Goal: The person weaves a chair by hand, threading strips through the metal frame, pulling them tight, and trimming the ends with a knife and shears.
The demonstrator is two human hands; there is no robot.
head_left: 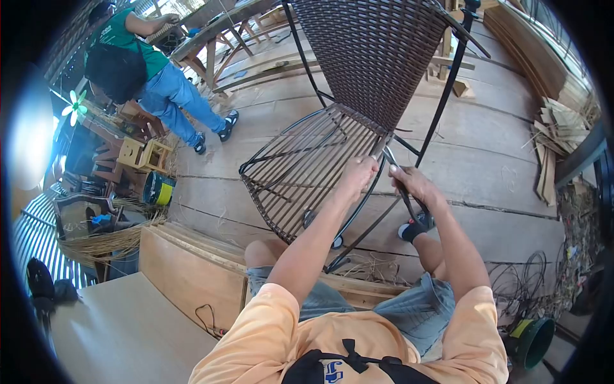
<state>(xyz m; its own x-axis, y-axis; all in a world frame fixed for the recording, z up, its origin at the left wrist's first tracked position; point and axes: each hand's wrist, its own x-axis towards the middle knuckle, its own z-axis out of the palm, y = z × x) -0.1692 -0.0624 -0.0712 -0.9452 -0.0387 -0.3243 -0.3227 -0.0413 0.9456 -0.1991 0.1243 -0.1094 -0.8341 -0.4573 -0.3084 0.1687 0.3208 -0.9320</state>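
In front of me stands a chair with a dark metal frame, its woven brown backrest [368, 51] on the upper side. Brown strands run across the seat [300, 173] with gaps between them. My left hand [360, 174] is closed by the corner where seat meets backrest; what is between its fingers is too small to make out. Just right of it, my right hand [414, 184] is wrapped around pliers [407, 203] with long dark handles. Their metal jaws point up at the same corner, close to the left hand.
Another person [150, 70] in a green shirt stands at a workbench [211, 32] at upper left. A wooden box [192, 269] is at my left. Buckets [158, 188], bundled strands [115, 246], scrap wood [556, 134] and cables [527, 275] lie around the plank floor.
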